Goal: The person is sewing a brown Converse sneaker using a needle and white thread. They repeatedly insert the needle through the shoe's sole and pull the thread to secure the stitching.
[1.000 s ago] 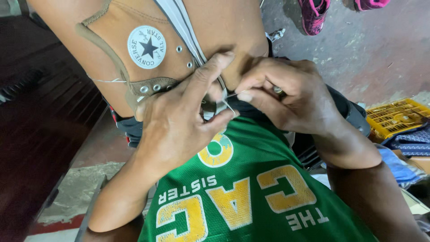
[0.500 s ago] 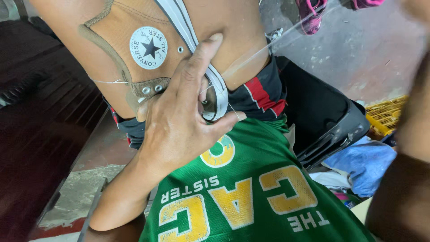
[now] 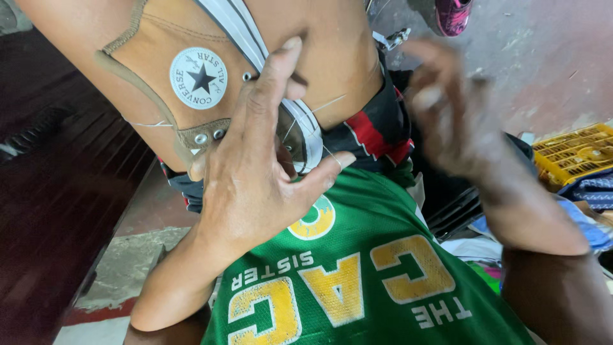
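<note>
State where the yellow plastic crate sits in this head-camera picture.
The yellow plastic crate sits at the far right edge of the head view, on the floor behind the blurred right hand, just above a blue cloth.

Soft even daylight; the right hand (image 3: 447,108) is motion-blurred.
</note>
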The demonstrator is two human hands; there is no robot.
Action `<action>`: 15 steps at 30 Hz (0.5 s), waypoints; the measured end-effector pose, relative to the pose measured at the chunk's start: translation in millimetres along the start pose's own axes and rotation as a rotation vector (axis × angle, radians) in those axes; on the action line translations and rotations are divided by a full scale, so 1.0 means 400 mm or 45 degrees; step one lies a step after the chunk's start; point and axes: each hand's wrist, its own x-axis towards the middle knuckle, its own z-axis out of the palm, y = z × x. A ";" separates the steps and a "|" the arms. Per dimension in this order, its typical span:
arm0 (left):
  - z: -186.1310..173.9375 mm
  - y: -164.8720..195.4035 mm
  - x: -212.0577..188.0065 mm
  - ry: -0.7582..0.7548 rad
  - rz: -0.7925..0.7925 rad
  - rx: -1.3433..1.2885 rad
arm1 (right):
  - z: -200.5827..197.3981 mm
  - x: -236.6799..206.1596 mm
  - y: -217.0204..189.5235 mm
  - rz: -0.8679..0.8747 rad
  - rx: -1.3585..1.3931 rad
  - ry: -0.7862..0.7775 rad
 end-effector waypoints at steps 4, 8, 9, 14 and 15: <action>0.003 -0.004 -0.002 -0.047 -0.092 -0.010 | 0.072 0.033 -0.122 -0.095 -0.120 -0.186; -0.018 -0.001 -0.022 0.083 0.139 -0.037 | 0.102 0.100 -0.188 -0.027 0.190 -0.185; -0.037 0.003 -0.038 0.146 0.135 -0.078 | 0.101 0.110 -0.196 0.048 0.368 -0.122; -0.121 -0.044 -0.074 0.595 -0.195 -0.087 | 0.060 0.088 -0.189 0.381 1.285 0.138; -0.133 -0.064 -0.074 0.537 -0.158 0.016 | 0.054 0.078 -0.181 0.380 1.279 0.113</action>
